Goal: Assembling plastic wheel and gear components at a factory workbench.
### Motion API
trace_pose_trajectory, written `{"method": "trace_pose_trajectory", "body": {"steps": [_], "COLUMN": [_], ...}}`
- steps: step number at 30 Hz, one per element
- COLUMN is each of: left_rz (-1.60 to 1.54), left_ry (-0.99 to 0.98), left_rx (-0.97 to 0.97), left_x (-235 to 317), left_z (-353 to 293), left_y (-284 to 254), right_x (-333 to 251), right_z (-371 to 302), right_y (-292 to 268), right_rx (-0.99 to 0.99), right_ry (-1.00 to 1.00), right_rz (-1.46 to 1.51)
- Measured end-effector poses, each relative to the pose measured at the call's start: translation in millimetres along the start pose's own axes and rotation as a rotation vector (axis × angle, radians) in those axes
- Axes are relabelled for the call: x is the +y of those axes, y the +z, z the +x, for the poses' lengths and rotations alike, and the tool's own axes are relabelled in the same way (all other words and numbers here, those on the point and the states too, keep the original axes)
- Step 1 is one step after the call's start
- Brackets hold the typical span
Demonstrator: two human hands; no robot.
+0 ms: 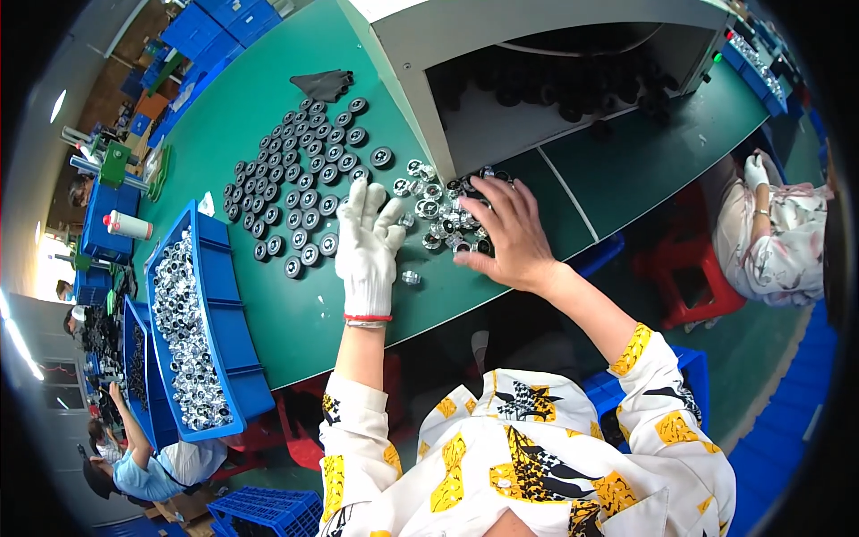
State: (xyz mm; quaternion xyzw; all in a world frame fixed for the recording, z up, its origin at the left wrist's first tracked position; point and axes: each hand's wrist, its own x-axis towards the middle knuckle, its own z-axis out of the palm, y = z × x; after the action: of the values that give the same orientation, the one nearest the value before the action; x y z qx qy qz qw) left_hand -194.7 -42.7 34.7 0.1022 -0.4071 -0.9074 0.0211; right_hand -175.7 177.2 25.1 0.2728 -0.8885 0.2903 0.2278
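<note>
With fingers spread, the right hand (pixel 512 231) is resting over shiny pieces (pixel 428 208) on the bench (pixel 224 100), probably light, stiff, slippery, best pinched by their rims; whether the left hand (pixel 368 237), beside black wheels (pixel 310 218), is gripping anything, I cannot tell.

No readable text or number is showing: black wheels (pixel 310 219) beside gloved left hand (pixel 368 242), silver parts (pixel 432 209) near bare right hand (pixel 514 231), blue bin (pixel 234 309) left of gloved hand are bearing nothing legible.
</note>
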Motion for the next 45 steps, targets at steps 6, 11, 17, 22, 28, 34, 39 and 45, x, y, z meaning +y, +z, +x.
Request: {"method": "trace_pose_trajectory", "body": {"steps": [6, 11, 17, 22, 28, 34, 39, 45], "left_rz": [0.033, 0.348, 0.6, 0.673, 1.254, 1.635, 1.636, 1.626], "left_ry": [0.098, 0.177, 0.301, 0.251, 0.662, 0.646, 0.662, 0.649], "left_rx": [0.043, 0.237, 0.185, 0.12, -0.102, -0.196, -0.247, -0.243], "left_x": [15, 25, 21, 8, -16, -10, -14, -14], "left_z": [-16, -30, -48, -58, -69, -78, -73, -70], "left_y": [-21, -1, -15, -15, -7, 12, 13, 12], "right_x": [-29, -59, -40, -31, 64, 156, 155, 131], "right_z": [-2, 3, 14, 19, 48, 124, 157, 152], "right_y": [13, 52, 58, 39, -1, -7, 27, 40], "right_rx": [-0.092, -0.162, -0.091, 0.022, 0.129, 0.146, -0.013, -0.141], "right_ry": [-0.329, -0.618, -0.509, -0.468, -0.052, 0.266, 0.519, 0.443], "right_rz": [0.108, 0.18, -0.078, 0.171, -0.139, -0.538, -0.453, -0.269]}}
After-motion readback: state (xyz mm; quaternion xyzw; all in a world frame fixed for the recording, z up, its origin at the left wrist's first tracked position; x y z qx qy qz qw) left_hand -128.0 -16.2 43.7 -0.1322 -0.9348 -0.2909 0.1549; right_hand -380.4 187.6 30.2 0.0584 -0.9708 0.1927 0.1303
